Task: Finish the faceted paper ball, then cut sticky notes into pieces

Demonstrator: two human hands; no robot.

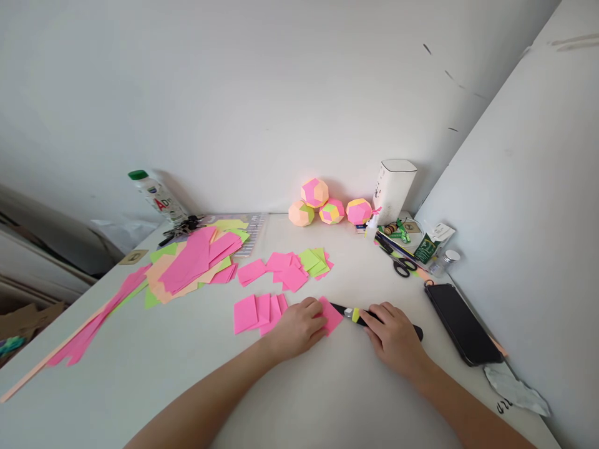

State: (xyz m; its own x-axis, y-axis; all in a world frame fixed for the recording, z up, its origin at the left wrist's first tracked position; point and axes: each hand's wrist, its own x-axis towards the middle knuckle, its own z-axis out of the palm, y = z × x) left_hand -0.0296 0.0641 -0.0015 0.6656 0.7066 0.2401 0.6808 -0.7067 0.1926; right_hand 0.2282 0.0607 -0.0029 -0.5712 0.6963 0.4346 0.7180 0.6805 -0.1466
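Note:
My left hand (299, 325) is closed on a pink folded paper square (331, 316) at the front middle of the table. A black and yellow utility knife (355, 314) lies in my right hand (395, 337), its fingers wrapped round the handle. The dark blade points left and reaches the upper right edge of the pink square. Close to the left hand lie several more pink paper squares (246, 313), partly overlapping. Behind them is a loose heap of pink squares (292, 277) with green squares (313, 262) beside it.
Long paper strips and sheets (191, 265) are piled at left. At the back stand faceted paper balls (314, 193), a white box (395, 187) and a green-capped bottle (161, 199). Scissors (402, 266), a glue bottle (372, 226) and a black phone (463, 323) lie along the right side.

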